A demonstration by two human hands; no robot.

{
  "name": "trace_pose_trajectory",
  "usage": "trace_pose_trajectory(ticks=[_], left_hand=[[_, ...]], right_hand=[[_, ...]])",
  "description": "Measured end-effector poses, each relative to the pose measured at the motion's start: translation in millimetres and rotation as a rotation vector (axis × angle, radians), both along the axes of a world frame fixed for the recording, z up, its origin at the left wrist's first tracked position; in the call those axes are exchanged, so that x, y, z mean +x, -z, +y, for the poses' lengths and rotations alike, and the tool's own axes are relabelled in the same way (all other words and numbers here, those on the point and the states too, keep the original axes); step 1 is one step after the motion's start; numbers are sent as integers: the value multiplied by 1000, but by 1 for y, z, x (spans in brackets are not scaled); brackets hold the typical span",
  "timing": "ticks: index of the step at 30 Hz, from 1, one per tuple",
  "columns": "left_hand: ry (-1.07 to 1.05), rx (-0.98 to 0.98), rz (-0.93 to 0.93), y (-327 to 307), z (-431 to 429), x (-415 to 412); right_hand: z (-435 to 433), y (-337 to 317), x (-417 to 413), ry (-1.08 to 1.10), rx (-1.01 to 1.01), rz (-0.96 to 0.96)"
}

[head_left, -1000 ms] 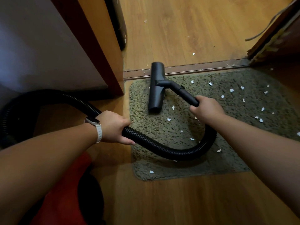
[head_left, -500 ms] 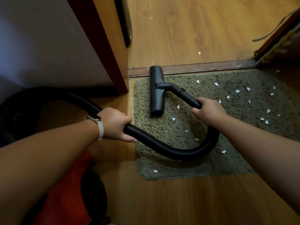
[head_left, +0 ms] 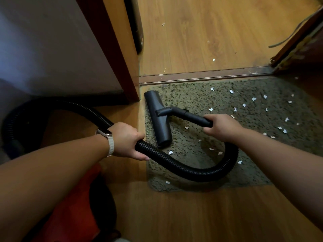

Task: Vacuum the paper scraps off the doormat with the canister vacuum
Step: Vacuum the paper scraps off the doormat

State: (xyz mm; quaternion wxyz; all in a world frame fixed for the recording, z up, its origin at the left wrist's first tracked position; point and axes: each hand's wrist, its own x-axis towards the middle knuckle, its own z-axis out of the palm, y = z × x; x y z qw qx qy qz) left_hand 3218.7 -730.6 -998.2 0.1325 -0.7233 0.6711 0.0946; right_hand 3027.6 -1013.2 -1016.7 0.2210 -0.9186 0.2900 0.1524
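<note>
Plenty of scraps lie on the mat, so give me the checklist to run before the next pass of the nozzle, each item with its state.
1. Wand grip: right hand grips the wand - ok.
2. Hose control: left hand holds the hose - ok.
3. Contact: floor nozzle rests on the doormat, at its left edge - ok.
4. Targets: paper scraps lie to the nozzle's right - ok.
5. Hose clear of scraps: its loop curves around several - not ok.
6. Suction on: cannot tell.

On the olive doormat (head_left: 201, 99), a black floor nozzle (head_left: 160, 127) lies leftmost, white paper scraps (head_left: 253, 99) strewn rightward.
</note>
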Motion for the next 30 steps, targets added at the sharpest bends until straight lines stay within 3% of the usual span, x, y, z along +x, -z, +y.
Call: trace_pose_trajectory(ticks=[12, 16, 24, 30], left_hand=[[-9, -100, 38, -3, 5, -17], [-8, -114, 58, 2, 9, -26], [54, 39, 144, 15, 5, -62], [101, 74, 189, 20, 7, -77]], right_hand=[[-17, -2, -48, 105, -11, -51], [-19, -12, -58, -2, 4, -27], [-3, 2, -80, -348, -38, 32], [-9, 9, -95, -249, -53, -8]])
